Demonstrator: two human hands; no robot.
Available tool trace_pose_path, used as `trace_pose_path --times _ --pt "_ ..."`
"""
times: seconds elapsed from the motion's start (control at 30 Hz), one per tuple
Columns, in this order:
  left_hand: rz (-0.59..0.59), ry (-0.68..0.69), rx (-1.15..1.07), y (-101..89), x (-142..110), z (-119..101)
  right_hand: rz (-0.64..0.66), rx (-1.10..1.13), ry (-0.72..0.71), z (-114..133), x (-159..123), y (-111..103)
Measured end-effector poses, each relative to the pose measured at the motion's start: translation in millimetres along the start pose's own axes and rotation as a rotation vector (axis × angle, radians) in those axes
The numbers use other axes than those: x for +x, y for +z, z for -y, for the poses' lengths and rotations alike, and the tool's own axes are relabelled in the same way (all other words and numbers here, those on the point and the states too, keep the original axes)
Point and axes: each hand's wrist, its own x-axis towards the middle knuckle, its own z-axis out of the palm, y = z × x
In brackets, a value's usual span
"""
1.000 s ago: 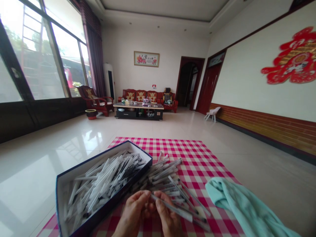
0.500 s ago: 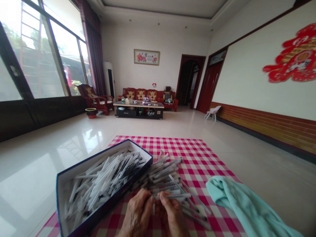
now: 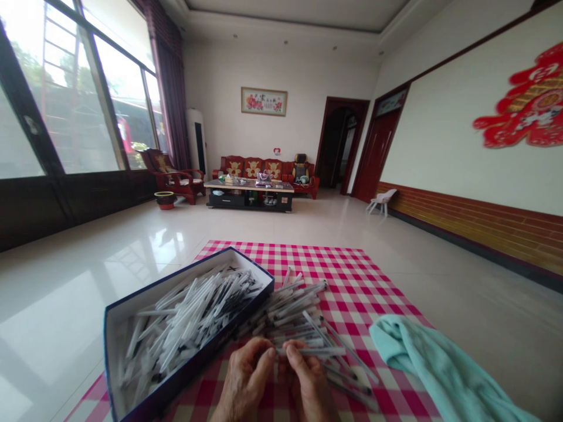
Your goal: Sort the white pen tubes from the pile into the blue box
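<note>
My right hand (image 3: pixel 308 375) is closed in a pinch around a clear-barrelled pen (image 3: pixel 325 351), which points out to the right. My left hand (image 3: pixel 248 372) is pinched at the pen's other end, its fingertips almost meeting those of the right; what lies between them is mostly hidden. Just beyond both hands spreads a loose pile of similar pens (image 3: pixel 290 308), translucent with dark tips. To the left stands a shallow blue-edged box (image 3: pixel 176 280), heaped with many more white, translucent pens (image 3: pixel 193 316).
A pink and white checked cloth (image 3: pixel 352 275) covers the table. On its right side lies a crumpled mint-green cloth (image 3: pixel 422 351). Across the tiled floor are a low coffee table (image 3: pixel 248 186), a wooden sofa (image 3: pixel 253 167) and a small pink chair (image 3: pixel 382 200).
The whole view has shifted slightly to the right. Both hands keep their pinch on the pen, with hardly any movement between them.
</note>
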Motion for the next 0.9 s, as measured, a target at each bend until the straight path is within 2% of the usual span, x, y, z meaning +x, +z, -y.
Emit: trace_pose_path --times 0.17,0.33,0.53,0.9 --pt "-0.079 -0.015 0.052 4.1 2.0 5.9 0.013 0.01 0.0 -4.7 2.3 -3.2" --pt "-0.111 -0.083 -0.017 7.0 2.4 10.6 0.007 0.016 0.002 -8.0 5.8 -8.2" --pt "-0.028 -0.031 -0.182 0.7 3.0 10.9 -0.031 -0.008 0.002 -4.4 6.4 -5.5" --pt "-0.108 -0.138 -0.031 6.4 4.1 9.0 -0.026 -0.07 -0.016 -13.2 9.6 -14.1"
